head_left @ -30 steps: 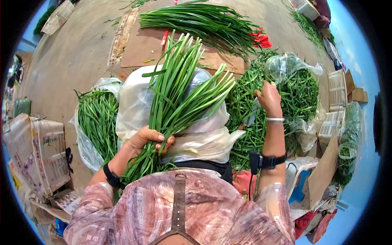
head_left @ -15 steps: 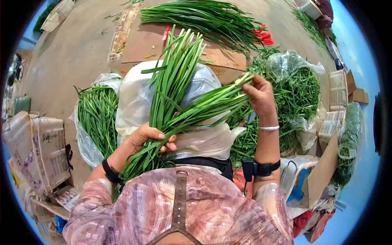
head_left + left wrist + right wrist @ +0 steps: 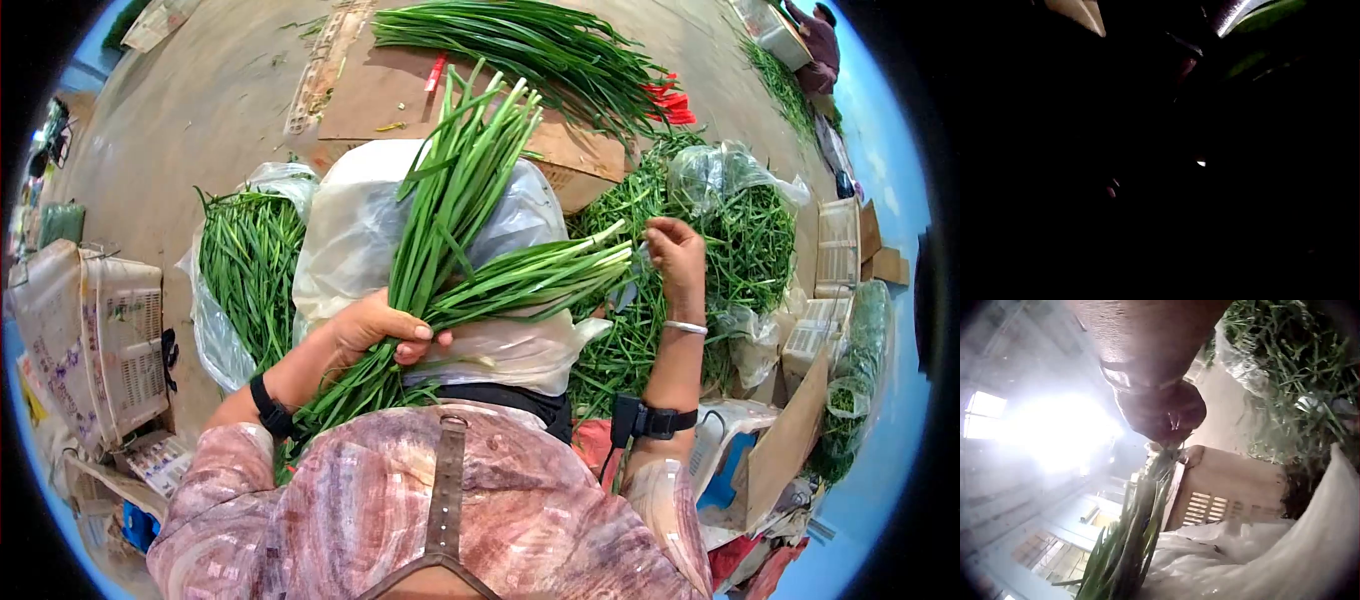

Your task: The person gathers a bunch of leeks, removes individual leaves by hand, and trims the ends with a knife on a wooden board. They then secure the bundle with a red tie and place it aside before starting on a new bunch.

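My left hand [image 3: 385, 325] grips a bunch of garlic chives [image 3: 465, 190] by its leafy part, over my lap. The bunch fans into two sheaves, one pointing away from me and one to the right, pale stem ends outward. Just beyond the right sheaf's ends [image 3: 615, 250] is my right hand [image 3: 678, 258], fingers curled with the tips toward the stems. In the right wrist view, that hand [image 3: 1163, 412] overlaps the stem ends; I cannot tell whether it pinches anything. The left wrist view is almost black.
Whitish plastic sheeting [image 3: 350, 230] covers my lap. Plastic bags of greens stand left [image 3: 250, 270] and right [image 3: 745, 235], with loose trimmings [image 3: 610, 360] beside the right one. Ahead, a large chive bunch [image 3: 520, 55] lies on a cardboard-topped crate [image 3: 370, 100]. White crates [image 3: 120, 330] stand left.
My right hand came from the trimmings at right to the right sheaf's stem ends, then drew slightly away rightward. The right sheaf now lies lower and flatter. My left hand keeps its grip.
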`<action>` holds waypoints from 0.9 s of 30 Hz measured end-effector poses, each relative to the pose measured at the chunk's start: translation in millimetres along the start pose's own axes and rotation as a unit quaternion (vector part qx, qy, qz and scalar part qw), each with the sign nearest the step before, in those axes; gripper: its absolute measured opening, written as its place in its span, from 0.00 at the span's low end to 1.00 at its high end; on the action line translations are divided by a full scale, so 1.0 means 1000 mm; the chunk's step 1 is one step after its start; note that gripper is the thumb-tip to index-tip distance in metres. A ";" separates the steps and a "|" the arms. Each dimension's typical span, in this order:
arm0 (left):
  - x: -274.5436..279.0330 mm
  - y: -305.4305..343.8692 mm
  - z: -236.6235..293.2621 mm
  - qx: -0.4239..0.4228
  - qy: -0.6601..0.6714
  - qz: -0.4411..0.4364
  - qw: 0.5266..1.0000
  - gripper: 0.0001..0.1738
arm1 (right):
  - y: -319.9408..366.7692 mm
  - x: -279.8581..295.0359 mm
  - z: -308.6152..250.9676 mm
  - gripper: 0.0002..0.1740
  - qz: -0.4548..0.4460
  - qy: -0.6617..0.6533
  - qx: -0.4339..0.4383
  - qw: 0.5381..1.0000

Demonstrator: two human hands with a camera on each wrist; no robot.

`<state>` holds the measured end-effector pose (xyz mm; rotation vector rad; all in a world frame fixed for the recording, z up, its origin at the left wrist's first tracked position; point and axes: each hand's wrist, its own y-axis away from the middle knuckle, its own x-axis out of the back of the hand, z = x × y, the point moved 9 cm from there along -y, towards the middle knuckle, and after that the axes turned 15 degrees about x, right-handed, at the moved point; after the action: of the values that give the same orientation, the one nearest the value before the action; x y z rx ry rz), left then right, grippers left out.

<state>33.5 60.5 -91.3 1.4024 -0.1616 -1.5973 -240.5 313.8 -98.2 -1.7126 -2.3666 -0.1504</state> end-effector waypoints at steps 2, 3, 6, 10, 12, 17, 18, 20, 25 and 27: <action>-0.004 0.002 0.002 -0.010 0.020 0.011 1.000 0.28 | -0.014 -0.012 -0.039 0.10 -0.013 0.000 0.058 0.998; -0.004 0.001 0.001 -0.004 0.013 0.018 1.000 0.29 | -0.018 -0.029 -0.057 0.13 -0.034 -0.052 0.055 0.997; -0.008 -0.001 0.003 -0.011 0.000 0.013 1.000 0.32 | -0.034 -0.095 -0.087 0.25 -0.118 -0.074 0.005 0.990; -0.009 0.001 0.005 -0.034 -0.058 0.045 0.997 0.31 | -0.063 -0.164 -0.057 0.26 -0.085 -0.244 -0.101 0.961; 0.000 0.001 0.003 -0.053 -0.116 0.084 0.988 0.31 | -0.065 -0.178 -0.060 0.22 -0.119 -0.228 -0.077 0.963; -0.013 0.045 0.037 -0.156 -0.152 0.162 0.962 0.34 | -0.013 -0.115 -0.133 0.14 -0.042 -0.358 0.061 0.931; -0.011 0.047 0.039 -0.123 -0.139 0.140 0.973 0.37 | -0.007 -0.095 -0.132 0.12 0.004 -0.347 0.096 0.933; 0.004 0.040 0.037 -0.112 -0.143 0.177 0.967 0.39 | -0.002 -0.083 -0.064 0.11 -0.066 -0.196 0.013 0.978; 0.012 0.039 0.027 -0.087 -0.149 0.182 0.968 0.39 | 0.042 -0.071 -0.050 0.23 -0.104 -0.285 -0.010 0.953; 0.008 0.036 0.032 -0.092 -0.153 0.182 0.967 0.36 | 0.048 -0.072 -0.054 0.33 -0.133 -0.268 -0.021 0.954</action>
<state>28.4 21.0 -62.7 0.9154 -0.4188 -1.4668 -167.0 250.7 -64.3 -1.5944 -2.9989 0.2601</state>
